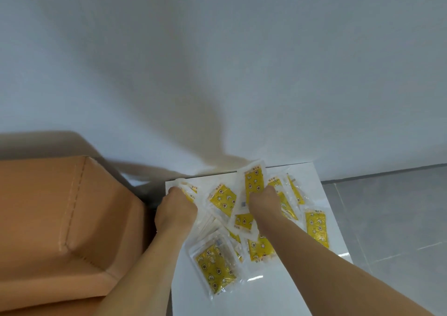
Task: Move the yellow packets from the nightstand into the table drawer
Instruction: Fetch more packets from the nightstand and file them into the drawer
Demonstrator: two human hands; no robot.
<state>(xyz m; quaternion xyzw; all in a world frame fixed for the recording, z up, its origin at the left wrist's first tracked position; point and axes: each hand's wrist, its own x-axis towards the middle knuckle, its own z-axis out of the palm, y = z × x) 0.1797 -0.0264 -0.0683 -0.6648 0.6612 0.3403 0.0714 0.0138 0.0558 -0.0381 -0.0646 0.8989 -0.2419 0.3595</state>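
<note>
Reaching forward side by side, both bare forearms stretch over the white nightstand point(278, 289), and the two hands work among the yellow packets point(316, 228) scattered across its top. The left hand point(175, 210), at the nightstand's far left corner, is curled with knuckles up, its fingers closed around the clear edge of one packet point(187, 189) that bunches under the grip. The right hand point(263, 202), near the nightstand's far edge and right of the left hand, is likewise curled downward, pinching a lifted packet point(252, 182) that stands tilted up toward the white wall point(217, 61). The other packets lie flat and overlapping on the nightstand, one large one point(215, 269) nearest the camera between the forearms. A tan padded headboard point(63, 219) sits just left of the nightstand, and grey floor tiles point(396, 219) show to its right.
</note>
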